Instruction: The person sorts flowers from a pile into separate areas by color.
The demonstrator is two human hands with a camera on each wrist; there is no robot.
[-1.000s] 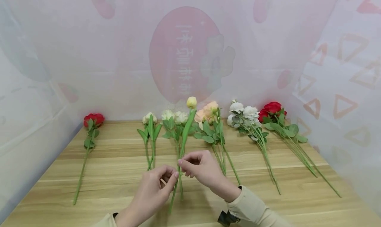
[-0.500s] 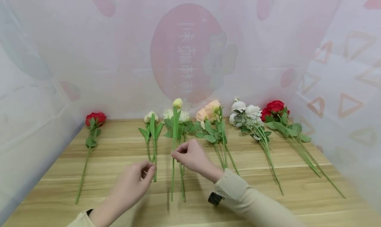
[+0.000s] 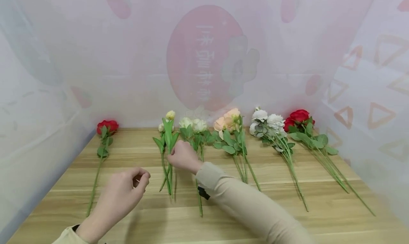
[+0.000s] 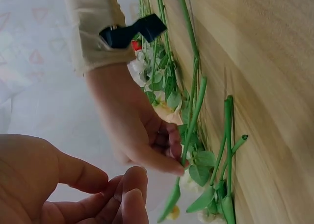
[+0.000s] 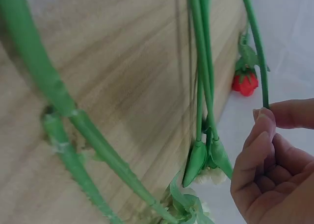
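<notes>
My right hand pinches the green stem of a yellow tulip between thumb and fingertips. This tulip is held above the white tulips, which lie on the table with their stems together. In the left wrist view the pinched stem stands apart from the wooden surface. My left hand hovers at the front left, fingers loosely bent, holding nothing. Just right of the right hand lie cream-white flowers with green leaves; its forearm covers part of their stems.
Peach flowers, greyish-white flowers and red roses lie in bunches along the right side of the wooden table. A single red rose lies far left. Printed cloth walls enclose the back and sides.
My right hand has carried the yellow tulip leftward, from over the cream-white flowers to over the white tulips. My left hand has let go of the stem and drawn back to the left.
</notes>
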